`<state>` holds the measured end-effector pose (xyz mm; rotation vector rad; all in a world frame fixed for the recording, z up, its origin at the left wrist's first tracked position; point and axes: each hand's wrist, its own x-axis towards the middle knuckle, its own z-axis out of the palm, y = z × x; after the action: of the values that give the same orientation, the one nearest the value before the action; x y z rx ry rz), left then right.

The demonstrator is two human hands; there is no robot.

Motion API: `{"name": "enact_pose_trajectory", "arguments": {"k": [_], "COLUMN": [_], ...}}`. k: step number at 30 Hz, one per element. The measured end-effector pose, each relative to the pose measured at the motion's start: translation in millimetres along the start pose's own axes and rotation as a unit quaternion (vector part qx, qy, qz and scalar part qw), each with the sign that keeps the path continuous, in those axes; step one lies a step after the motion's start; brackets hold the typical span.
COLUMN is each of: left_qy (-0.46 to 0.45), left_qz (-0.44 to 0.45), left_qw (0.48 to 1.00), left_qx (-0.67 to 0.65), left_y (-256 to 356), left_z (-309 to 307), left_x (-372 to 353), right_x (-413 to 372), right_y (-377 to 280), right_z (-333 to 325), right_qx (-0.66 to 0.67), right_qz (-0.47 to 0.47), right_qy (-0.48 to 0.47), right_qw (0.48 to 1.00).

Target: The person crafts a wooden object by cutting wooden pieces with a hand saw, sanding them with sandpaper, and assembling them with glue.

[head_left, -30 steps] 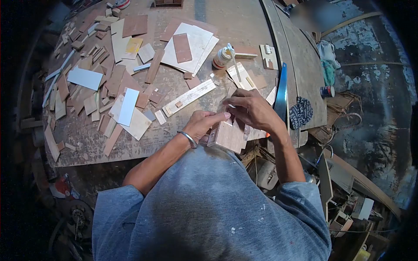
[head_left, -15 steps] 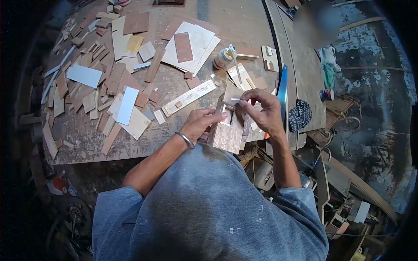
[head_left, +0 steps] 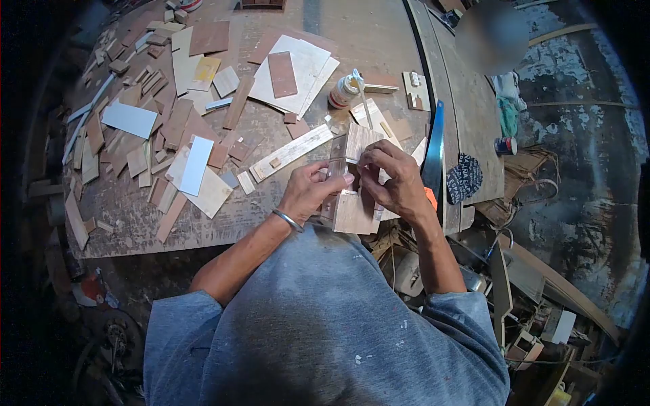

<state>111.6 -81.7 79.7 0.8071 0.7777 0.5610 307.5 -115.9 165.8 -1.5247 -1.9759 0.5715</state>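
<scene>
My left hand (head_left: pixel 315 191) grips a small wooden box (head_left: pixel 353 214) by its left side, the thumb lying over the edge of a rectangular opening in the upper face. Over that opening, my right hand (head_left: pixel 395 177) has its fingers pinched together and pointing down into it. Whatever those fingertips hold is hidden behind them. The box is tilted above the front edge of the bench, close to my shirt. Just beyond it lies a long pale wood strip (head_left: pixel 292 150) with a little block (head_left: pixel 275 163) on it.
A jar (head_left: pixel 342 93) with a stick across its top stands behind the box. To the right lies a blue-bladed saw (head_left: pixel 435 143) with an orange handle (head_left: pixel 430 197). Wood offcuts (head_left: pixel 137 160) and white panels (head_left: pixel 196 166) crowd the left. A dark patterned cloth (head_left: pixel 465 178) lies at the right edge.
My right hand has moved down and left, carrying a thin light strip from above the box to the opening; the strip is now out of sight. The box has turned slightly.
</scene>
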Motion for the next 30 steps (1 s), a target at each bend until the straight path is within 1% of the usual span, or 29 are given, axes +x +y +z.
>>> {"name": "enact_pose_trajectory", "arguments": {"k": [2, 8, 11, 14, 17, 20, 23, 26, 29, 30], "left_qy": [-0.004, 0.035, 0.063, 0.079, 0.081, 0.09, 0.07, 0.07, 0.051, 0.05], "left_qz": [0.021, 0.065, 0.089, 0.123, 0.13, 0.134, 0.112, 0.133, 0.125, 0.12], "left_qw": [1.0, 0.994, 0.983, 0.973, 0.97, 0.973, 0.981, 0.981, 0.985, 0.985], "left_qx": [0.021, 0.083, 0.148, 0.18, 0.187, 0.167, 0.142, 0.126, 0.109, 0.109], "left_y": [-9, 2, 7, 10, 4, 3, 3, 3, 5, 5], "left_z": [-4, 3, 4, 7, 5, 8, 8, 9, 9, 9], "left_x": [3, -4, -7, -9, -5, -5, -3, -2, -2, -2], "right_x": [0, 1, 2, 1, 0, 1, 2, 5, 6, 6], "right_y": [0, -1, -4, -7, -6, -8, -9, -15, -16, -17], "right_z": [1, 2, 1, -1, 1, 1, -1, -1, -3, -4], "right_qx": [-0.029, -0.007, -0.043, -0.073, -0.108, -0.128, -0.128, -0.123, -0.133, -0.13], "right_qz": [-0.017, -0.017, -0.03, -0.022, -0.041, -0.044, -0.029, -0.023, -0.056, -0.047], "right_qy": [-0.002, 0.017, 0.027, 0.008, 0.016, 0.023, 0.019, 0.036, 0.038, 0.031], "right_qw": [0.999, 1.0, 0.998, 0.997, 0.993, 0.991, 0.991, 0.992, 0.989, 0.99]}}
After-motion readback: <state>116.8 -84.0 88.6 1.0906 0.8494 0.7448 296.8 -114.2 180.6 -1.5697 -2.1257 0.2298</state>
